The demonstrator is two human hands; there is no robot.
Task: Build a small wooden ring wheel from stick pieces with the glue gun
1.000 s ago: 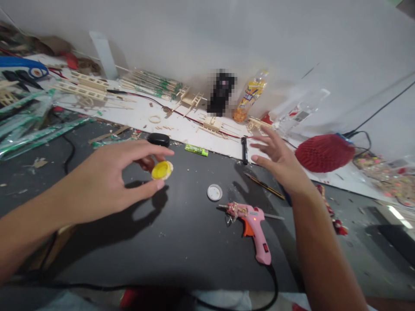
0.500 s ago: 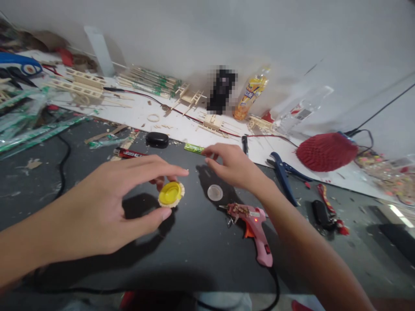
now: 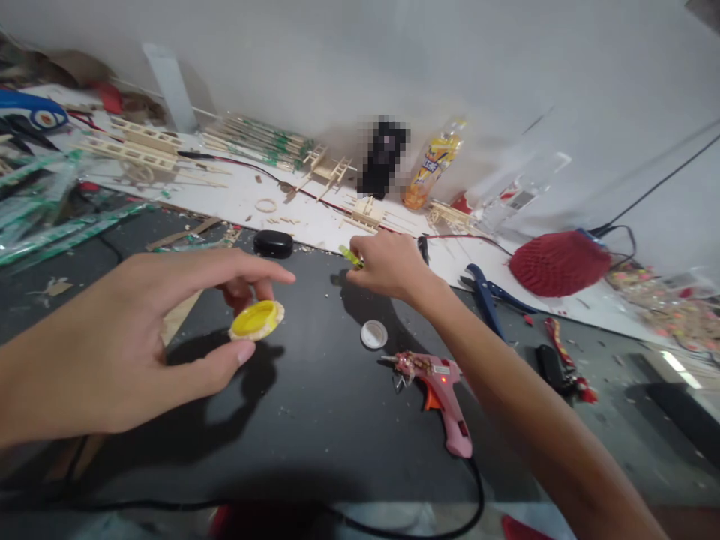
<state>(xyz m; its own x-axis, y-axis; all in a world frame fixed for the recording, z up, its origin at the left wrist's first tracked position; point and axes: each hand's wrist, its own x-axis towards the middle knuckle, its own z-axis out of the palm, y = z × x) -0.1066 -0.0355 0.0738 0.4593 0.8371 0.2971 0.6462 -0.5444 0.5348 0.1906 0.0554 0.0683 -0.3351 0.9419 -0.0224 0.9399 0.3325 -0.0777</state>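
My left hand [image 3: 140, 337] holds a round yellow plastic cap [image 3: 256, 320] between the thumb and the curled fingers, above the dark table; the index finger stretches clear of it. Small pale wood pieces line the cap's rim. Farther back, my right hand [image 3: 388, 262] is closed round a slim yellow-green object [image 3: 349, 256]; only its end shows, tilted up at the fingers. Below that hand a small round whitish lid [image 3: 373, 334] lies flat. Beside it a pink glue gun [image 3: 442, 382] rests with its red light on.
Along the wall are small wooden cart models [image 3: 329, 171], a phone-like black blurred object [image 3: 385, 157] and an orange drink bottle [image 3: 433, 165]. A black case [image 3: 273, 243] sits behind my left hand. To the right lie blue cutters [image 3: 487, 300], a red knitted item [image 3: 559, 264] and keys [image 3: 554, 369].
My right hand has closed on the yellow-green object and tilted it up from the table. My left hand has moved left with the yellow cap, which is now tipped flatter.
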